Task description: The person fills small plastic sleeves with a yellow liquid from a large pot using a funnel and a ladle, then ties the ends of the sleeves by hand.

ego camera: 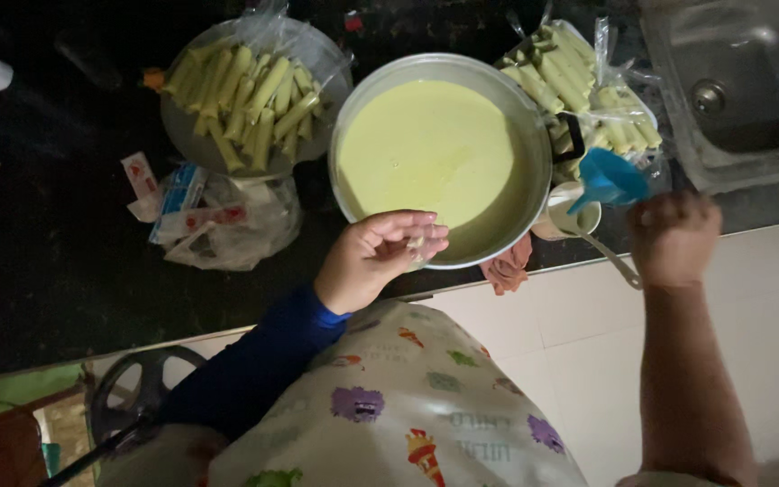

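**Likely spill points: full bowl near desk edge, funnel over cup**

Obs: left hand (379,255) curled narrow over the near rim of the metal bowl (507,108), fingertips pinching a small pale, thin bit, prob. plastic; can't tell which. Right hand (673,237) closed in a fist by the blue funnel (608,179) and small cup (579,216); grip hidden from above.

Risks, est.:
- Bowl holds yellow liquid (421,149) and overhangs the dark desk (56,234) edge; a knock from the left wrist could slop it.
- Funnel sits tilted; could tip off cup.

Unclear: ladle handle (613,260) end hidden under fist; filled tube bags (245,95) in dim light, count not readable; sink (741,81) cut off.
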